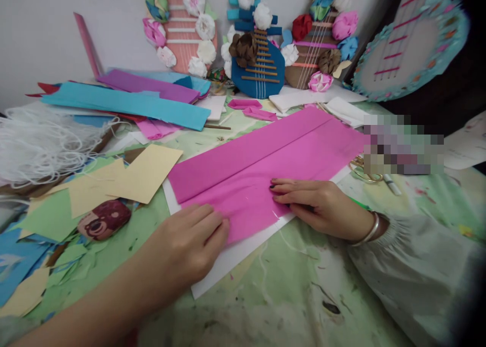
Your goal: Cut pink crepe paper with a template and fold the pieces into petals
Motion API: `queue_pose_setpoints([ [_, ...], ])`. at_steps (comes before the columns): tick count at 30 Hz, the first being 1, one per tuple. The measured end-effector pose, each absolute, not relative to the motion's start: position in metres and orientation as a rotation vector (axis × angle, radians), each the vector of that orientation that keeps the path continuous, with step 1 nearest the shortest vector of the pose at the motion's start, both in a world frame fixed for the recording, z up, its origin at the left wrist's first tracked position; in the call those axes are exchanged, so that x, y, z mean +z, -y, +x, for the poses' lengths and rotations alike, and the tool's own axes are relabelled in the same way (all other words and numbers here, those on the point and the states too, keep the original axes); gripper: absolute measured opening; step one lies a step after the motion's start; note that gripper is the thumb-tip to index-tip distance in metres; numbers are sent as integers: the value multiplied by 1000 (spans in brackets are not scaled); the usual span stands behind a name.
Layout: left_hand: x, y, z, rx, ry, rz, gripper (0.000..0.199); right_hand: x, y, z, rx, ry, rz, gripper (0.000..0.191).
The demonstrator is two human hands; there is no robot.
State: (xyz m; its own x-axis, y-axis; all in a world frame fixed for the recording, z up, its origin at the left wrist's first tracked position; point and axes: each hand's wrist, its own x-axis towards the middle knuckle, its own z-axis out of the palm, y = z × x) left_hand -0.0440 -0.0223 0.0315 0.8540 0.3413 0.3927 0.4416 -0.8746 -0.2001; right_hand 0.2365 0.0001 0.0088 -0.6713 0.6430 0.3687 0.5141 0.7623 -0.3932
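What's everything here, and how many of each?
pink sheet: one, pink, centre
white sheet: one, white, underneath it
paper instruments: four, mixed colours, back
string: one heap, white, left
coloured strips: several, blue, purple, back left
scraps: many, yellow, green, blue, left
bear-faced object: one, dark red, left
scissors: one, gold, right
pen: one, white, right
blurred thing: one, unclear, right
tablecloth: one, green, beneath
bracelet: one, silver, right wrist
left hand: one, on pink sheet
right hand: one, on pink sheet

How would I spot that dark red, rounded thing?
Start at the large pink sheet in the middle. Look left to the yellow scraps and green scraps. Among them sits the rounded thing, set apart by its bear-like face.
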Motion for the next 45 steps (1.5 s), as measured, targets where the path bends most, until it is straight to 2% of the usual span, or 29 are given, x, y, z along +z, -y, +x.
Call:
queue_pose_setpoints([
  [16, 37, 23, -42, -529, 553, -2699, 43, 12, 0, 235, 363, 2484, -860, 30],
  [45, 38, 24, -46, -457, 516, -2777, 26, 14, -1, 236, 378, 2489, -853, 30],
])
